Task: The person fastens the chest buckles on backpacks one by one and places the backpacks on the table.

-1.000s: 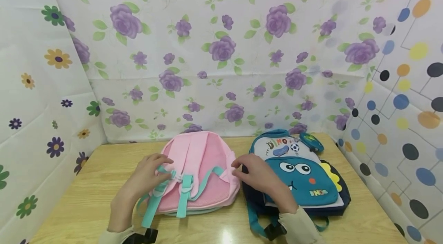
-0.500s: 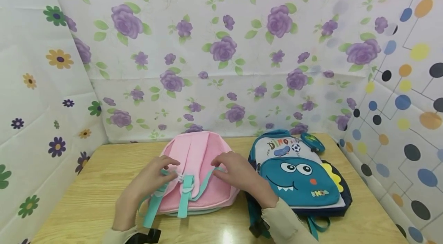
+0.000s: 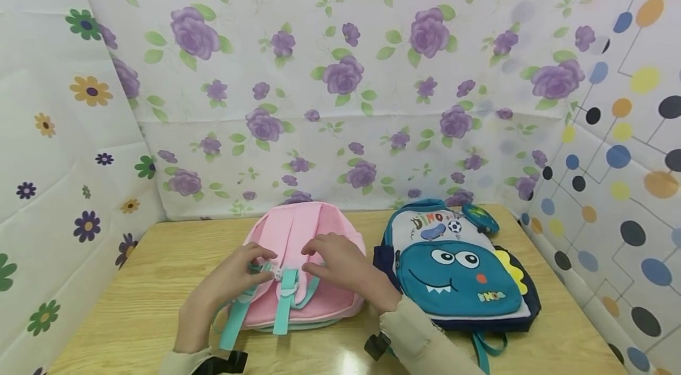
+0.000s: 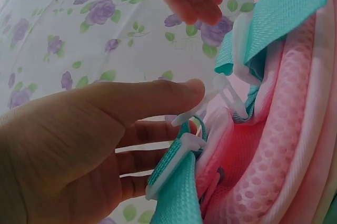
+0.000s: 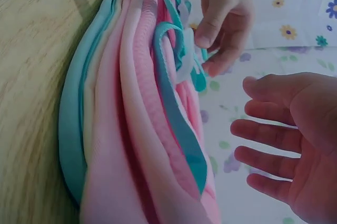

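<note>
One pink bkpk [image 3: 284,227] before us: our L hand [image 3: 231,274] pinches its white buckle [image 3: 276,272], our R hand [image 3: 343,265] hovers, fingers spread.

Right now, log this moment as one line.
left hand: pinching white clip | right hand: holding nothing | pink backpack: straps facing up

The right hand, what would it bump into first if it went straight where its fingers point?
Probably the pink backpack, somewhere along its straps. The right hand points towards it across a gap, but depth is unclear, so which strap is uncertain.
</note>
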`<state>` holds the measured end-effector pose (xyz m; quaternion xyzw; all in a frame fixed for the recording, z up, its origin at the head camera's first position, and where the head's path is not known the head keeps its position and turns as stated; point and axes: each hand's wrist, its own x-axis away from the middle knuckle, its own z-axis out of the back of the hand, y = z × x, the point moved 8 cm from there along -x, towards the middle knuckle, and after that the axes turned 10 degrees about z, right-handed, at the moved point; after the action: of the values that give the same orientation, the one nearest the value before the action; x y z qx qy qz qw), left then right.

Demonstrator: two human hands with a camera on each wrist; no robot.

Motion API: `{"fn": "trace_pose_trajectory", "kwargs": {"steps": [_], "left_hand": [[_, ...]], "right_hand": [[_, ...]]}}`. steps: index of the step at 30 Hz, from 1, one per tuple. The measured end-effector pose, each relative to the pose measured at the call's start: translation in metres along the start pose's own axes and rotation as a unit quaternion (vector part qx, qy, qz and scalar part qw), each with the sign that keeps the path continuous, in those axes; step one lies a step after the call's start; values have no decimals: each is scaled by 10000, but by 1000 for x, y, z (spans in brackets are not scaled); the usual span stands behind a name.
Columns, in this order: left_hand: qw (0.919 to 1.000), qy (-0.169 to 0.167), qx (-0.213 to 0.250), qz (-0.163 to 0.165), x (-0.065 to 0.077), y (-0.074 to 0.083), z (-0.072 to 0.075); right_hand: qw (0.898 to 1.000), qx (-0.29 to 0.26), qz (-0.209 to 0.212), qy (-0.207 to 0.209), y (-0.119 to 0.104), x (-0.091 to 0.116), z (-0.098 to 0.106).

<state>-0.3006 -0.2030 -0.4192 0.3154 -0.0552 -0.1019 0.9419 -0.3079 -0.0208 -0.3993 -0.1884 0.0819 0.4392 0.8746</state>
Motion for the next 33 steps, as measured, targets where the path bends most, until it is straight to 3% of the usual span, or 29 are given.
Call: {"fn": "trace_pose_trajectory", "kwargs": {"steps": [6,15,21,25,33], "left_hand": [[9999,-110,61,89,-2,-4,-5],[9999,-120,-60,17,-3,-4,-5],[9997,-180,4,166,-4,-8,-4],[9996,-220,94,164,-4,-10,-3],[9997,-186,149,102,-3,-12,2]], "right_hand": [[9994,-39,-149,-323,-1,-8,-14],[9992,-31,73,-390,-5,-20,-31],[9988,-57,56,-479,-6,-21,-41],[9990,-151,-22,-429,-7,-21,-45],[9993,227,-261,-144,-13,-26,-46]]}}
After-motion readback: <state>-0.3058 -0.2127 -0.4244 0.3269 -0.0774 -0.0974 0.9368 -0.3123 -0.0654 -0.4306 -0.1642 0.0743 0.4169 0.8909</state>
